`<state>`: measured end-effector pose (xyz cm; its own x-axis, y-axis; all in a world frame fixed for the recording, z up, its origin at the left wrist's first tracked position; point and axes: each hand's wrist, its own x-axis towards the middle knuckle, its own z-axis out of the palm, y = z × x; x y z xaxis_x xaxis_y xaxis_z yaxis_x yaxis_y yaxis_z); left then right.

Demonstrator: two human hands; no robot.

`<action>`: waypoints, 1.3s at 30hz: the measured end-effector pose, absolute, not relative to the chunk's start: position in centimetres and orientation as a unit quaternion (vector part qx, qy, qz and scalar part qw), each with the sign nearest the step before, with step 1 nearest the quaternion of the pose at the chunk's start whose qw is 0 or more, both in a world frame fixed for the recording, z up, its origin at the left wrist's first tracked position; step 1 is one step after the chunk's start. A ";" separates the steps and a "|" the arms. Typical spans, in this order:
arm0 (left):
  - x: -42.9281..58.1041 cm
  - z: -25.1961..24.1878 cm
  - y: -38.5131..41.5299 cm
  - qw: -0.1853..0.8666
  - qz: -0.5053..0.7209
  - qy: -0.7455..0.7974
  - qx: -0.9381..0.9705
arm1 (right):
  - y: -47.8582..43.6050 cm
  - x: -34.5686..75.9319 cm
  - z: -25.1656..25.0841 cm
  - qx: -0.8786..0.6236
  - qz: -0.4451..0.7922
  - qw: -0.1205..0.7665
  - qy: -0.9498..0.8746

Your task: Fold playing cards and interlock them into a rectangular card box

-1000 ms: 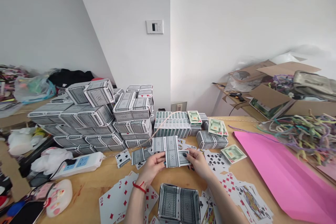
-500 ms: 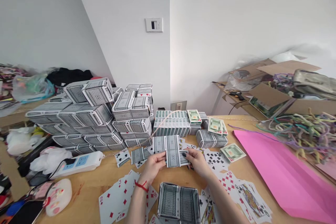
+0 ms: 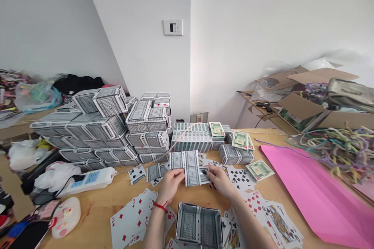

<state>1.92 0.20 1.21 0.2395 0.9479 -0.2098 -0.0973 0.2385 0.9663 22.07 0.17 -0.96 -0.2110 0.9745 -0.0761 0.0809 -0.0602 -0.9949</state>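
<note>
Several playing cards (image 3: 192, 168), joined or overlapping with their grey patterned backs up, are held between my hands above the table. My left hand (image 3: 172, 183) pinches them at the lower left, thumb on top. At the right end my right hand (image 3: 218, 181) pinches a card with thumb and fingers; part of that card is hidden. Closer to me stands an open box made of cards (image 3: 199, 223), its inner walls patterned grey. Face-up diamond cards (image 3: 128, 220) lie fanned left of it, and spade cards (image 3: 241, 177) lie beyond my right hand.
Stacked card-built boxes (image 3: 96, 128) rise at the back left. A row of card packs (image 3: 191, 136) stands at the back middle, with a green pack (image 3: 260, 169) nearer. Pink paper (image 3: 309, 190) covers the right side. A power strip (image 3: 90, 181) lies left.
Both hands and the cards keep almost the same place and grip. The whole view has shifted very slightly.
</note>
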 end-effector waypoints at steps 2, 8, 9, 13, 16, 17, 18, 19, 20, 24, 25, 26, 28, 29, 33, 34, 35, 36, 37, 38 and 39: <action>2.0 1.4 0.1 0.634 0.411 0.459 0.467 | 0.2 22.2 -1.0 -0.478 0.549 0.409 -0.550; 1.8 1.3 0.0 0.655 0.400 0.447 0.460 | 0.4 22.4 -1.7 -0.482 0.562 0.399 -0.541; 1.8 1.2 0.0 0.654 0.398 0.448 0.462 | 0.4 22.4 -1.7 -0.483 0.562 0.399 -0.541; 1.7 1.0 0.1 0.639 0.393 0.451 0.483 | 0.5 22.3 -1.6 -0.489 0.561 0.394 -0.540; 1.7 0.9 0.1 0.622 0.387 0.456 0.505 | 0.4 22.2 -1.1 -0.494 0.557 0.386 -0.545; 1.7 0.9 0.2 0.614 0.384 0.461 0.513 | 0.4 22.1 -1.0 -0.494 0.556 0.383 -0.548; 1.7 0.9 0.2 0.605 0.380 0.466 0.522 | 0.3 22.1 -0.8 -0.495 0.554 0.380 -0.551; 1.7 1.0 0.2 0.596 0.376 0.472 0.530 | 0.2 22.0 -0.7 -0.495 0.554 0.377 -0.553; 1.7 1.0 0.2 0.588 0.373 0.477 0.536 | 0.2 21.9 -0.5 -0.494 0.554 0.374 -0.556; 1.7 0.9 0.2 0.571 0.358 0.489 0.555 | -0.1 21.5 -0.1 -0.492 0.556 0.361 -0.564; 1.7 0.9 0.3 0.571 0.354 0.488 0.557 | -0.1 21.4 0.0 -0.493 0.555 0.360 -0.566; 1.8 1.0 0.3 0.574 0.352 0.485 0.558 | -0.1 21.3 0.0 -0.494 0.552 0.360 -0.567; 1.8 1.1 0.2 0.590 0.355 0.469 0.553 | -0.1 21.2 0.2 -0.497 0.547 0.365 -0.567; 1.8 1.1 0.2 0.602 0.359 0.458 0.547 | -0.1 21.1 0.2 -0.497 0.544 0.368 -0.566; 1.7 1.3 0.1 0.638 0.368 0.431 0.522 | -0.1 21.0 0.1 -0.509 0.531 0.380 -0.560; 1.7 1.3 0.1 0.639 0.368 0.431 0.521 | -0.1 21.0 0.0 -0.515 0.527 0.382 -0.558; 1.7 1.3 0.1 0.638 0.368 0.432 0.521 | -0.1 21.0 -0.2 -0.521 0.522 0.384 -0.555; 1.7 1.3 0.0 0.637 0.367 0.433 0.521 | -0.1 21.0 -0.3 -0.525 0.518 0.386 -0.553; 1.7 1.3 0.0 0.638 0.367 0.434 0.520 | -0.1 21.0 -0.3 -0.529 0.515 0.388 -0.552; 1.6 1.3 0.1 0.640 0.366 0.434 0.517 | -0.1 21.0 -0.4 -0.530 0.512 0.390 -0.552; 1.6 1.3 0.1 0.646 0.366 0.433 0.512 | -0.1 21.0 -0.4 -0.531 0.511 0.391 -0.552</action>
<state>1.63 0.06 1.33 0.3571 0.9157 -0.1844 -0.0295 0.2084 0.9776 20.95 -0.11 -0.39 -0.1307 0.9853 -0.1104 0.1858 -0.0851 -0.9789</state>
